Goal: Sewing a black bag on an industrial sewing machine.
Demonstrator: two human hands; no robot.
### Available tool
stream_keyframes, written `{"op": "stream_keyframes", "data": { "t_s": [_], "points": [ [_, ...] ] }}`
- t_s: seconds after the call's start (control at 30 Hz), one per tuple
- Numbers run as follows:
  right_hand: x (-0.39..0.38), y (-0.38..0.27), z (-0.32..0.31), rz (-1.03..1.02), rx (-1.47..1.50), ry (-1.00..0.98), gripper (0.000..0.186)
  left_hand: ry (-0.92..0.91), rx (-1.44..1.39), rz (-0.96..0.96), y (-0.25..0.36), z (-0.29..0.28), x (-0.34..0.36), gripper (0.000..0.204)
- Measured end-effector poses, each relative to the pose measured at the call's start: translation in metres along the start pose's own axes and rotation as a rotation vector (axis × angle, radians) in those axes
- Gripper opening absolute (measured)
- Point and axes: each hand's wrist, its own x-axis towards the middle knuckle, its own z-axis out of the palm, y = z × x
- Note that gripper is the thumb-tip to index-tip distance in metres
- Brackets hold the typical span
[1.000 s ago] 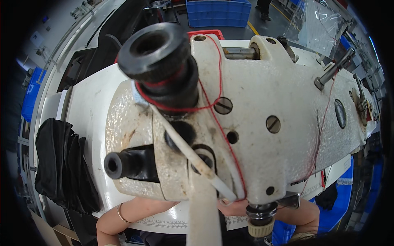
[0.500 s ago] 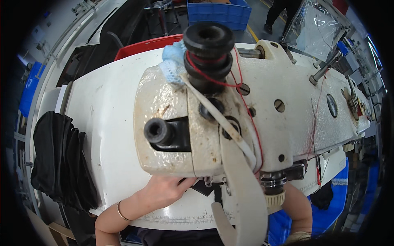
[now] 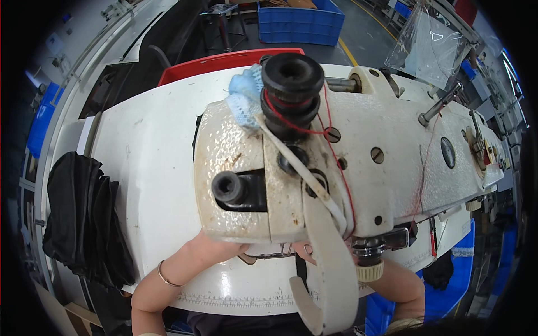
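A cream sewing machine head (image 3: 232,137) fills the middle, with red thread, black knobs (image 3: 291,73) and a light blue cloth (image 3: 244,106) tucked beside the top knob. My left hand (image 3: 218,248) reaches beneath the head from the lower left, its fingers hidden. My right hand (image 3: 305,251) shows only in small part behind a pale curved lever (image 3: 336,280); its grip is hidden. Both hands are near the needle area over the white table (image 3: 140,224). What they hold cannot be made out. A pile of folded black fabric (image 3: 81,218) lies to the left of my hands.
A red tray (image 3: 188,67) stands behind the table. A blue crate (image 3: 300,31) and a stool (image 3: 221,14) are on the floor beyond. Another blue bin (image 3: 459,252) with dark items sits at the right, below the table edge. Clear plastic sheeting (image 3: 420,39) hangs at the back right.
The view has pulled back from the machine head. My left hand, more exposed half a second ago, has moved farther under the head. The person standing at the back is out of sight.
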Motion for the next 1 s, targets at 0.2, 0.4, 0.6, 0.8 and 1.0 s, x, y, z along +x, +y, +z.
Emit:
{"op": "stream_keyframes", "data": {
  "t_s": [0.2, 0.4, 0.6, 0.8, 1.0],
  "points": [
    [0.023, 0.001, -0.005, 0.159, -0.114, -0.151, 0.036, 0.093, 0.239, -0.070, 0.008, -0.013, 0.005, 0.024],
    [-0.004, -0.061, -0.039, -0.131, 0.580, -0.178, 0.041, -0.246, 0.282, -0.143, 0.081, -0.048, -0.026, 0.044],
    [-0.016, -0.073, -0.033, 0.280, 1.356, -0.655, 0.031, -0.542, 0.168, 0.300, 0.056, -0.055, -0.019, 0.037],
    [0.031, -0.073, -0.025, 0.581, 1.212, -0.234, 0.023, 0.229, 0.856, 0.296, 0.056, -0.067, -0.039, 0.040],
    [0.057, -0.071, 0.020, 0.571, 1.246, 0.067, 0.016, 0.052, 0.615, -0.282, 0.099, -0.031, -0.076, 0.059]
  ]
}}
